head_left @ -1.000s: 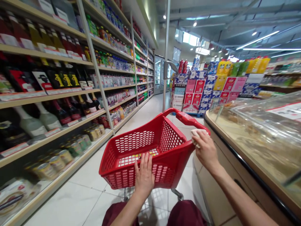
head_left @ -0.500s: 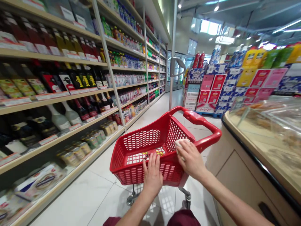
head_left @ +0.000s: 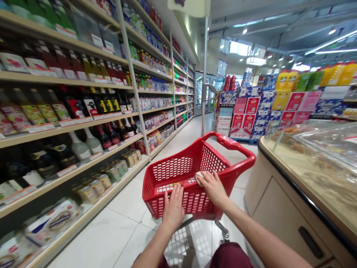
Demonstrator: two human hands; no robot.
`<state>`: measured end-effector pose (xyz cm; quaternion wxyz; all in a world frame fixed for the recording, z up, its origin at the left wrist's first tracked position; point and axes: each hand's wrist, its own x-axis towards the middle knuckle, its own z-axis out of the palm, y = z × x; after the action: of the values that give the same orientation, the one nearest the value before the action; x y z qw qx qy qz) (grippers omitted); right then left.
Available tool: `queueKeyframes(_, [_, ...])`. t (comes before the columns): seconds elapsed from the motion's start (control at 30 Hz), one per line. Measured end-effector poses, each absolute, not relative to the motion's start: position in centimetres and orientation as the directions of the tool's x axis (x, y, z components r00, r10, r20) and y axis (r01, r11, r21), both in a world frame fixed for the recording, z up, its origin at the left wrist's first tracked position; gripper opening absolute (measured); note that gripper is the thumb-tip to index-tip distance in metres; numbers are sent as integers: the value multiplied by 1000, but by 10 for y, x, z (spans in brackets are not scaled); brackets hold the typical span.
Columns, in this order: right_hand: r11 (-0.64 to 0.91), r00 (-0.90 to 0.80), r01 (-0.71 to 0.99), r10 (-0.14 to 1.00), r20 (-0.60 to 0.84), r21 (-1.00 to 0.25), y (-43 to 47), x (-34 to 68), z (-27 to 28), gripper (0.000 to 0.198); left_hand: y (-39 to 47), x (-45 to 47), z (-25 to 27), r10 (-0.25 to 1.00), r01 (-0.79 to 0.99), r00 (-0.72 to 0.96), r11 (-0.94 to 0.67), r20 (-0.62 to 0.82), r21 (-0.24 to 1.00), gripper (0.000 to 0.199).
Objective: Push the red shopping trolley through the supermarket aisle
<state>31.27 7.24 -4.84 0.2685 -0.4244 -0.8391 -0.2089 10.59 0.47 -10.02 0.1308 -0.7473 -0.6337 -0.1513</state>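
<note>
A red plastic shopping cart (head_left: 178, 163) with pierced basket walls stands side-on before me, its handle (head_left: 237, 147) at the right. My left hand (head_left: 173, 206) lies against the near side with its fingers stretched over the rim. Farther right along the same rim, my right hand (head_left: 212, 188) presses a white cloth (head_left: 199, 178) to the plastic. Most of the cloth is hidden under the fingers.
Shelves of bottles (head_left: 103, 100) and cans line the left. A counter (head_left: 281, 186) with clear covers curves close on the right. Stacked drink boxes (head_left: 245, 115) stand behind the cart, near a metal pole (head_left: 205, 74). White tiled floor (head_left: 125, 227) lies underneath.
My right hand has slid left along the rim with the cloth, away from the handle end. The left hand stays on the near side. The view has shifted slightly.
</note>
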Motion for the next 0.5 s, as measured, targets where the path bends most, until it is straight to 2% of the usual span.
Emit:
queueKeyframes(0.13, [475,-424,869,568,706,140,86,354,-41,33,2,89,-101,911,998,35,-51,412,28,66])
queueKeyframes(0.23, [424,-352,898,529,772,119,84,358,-46,33,0,83,-103,911,998,34,-52,411,31,66])
queueKeyframes(0.4, [583,-529,791,501,685,185,71,313,-63,34,1,83,-103,912,998,48,-64,407,27,67])
queueKeyframes(0.5, [518,-468,839,536,703,163,77,324,-58,35,2,83,-104,915,997,46,-66,400,36,69])
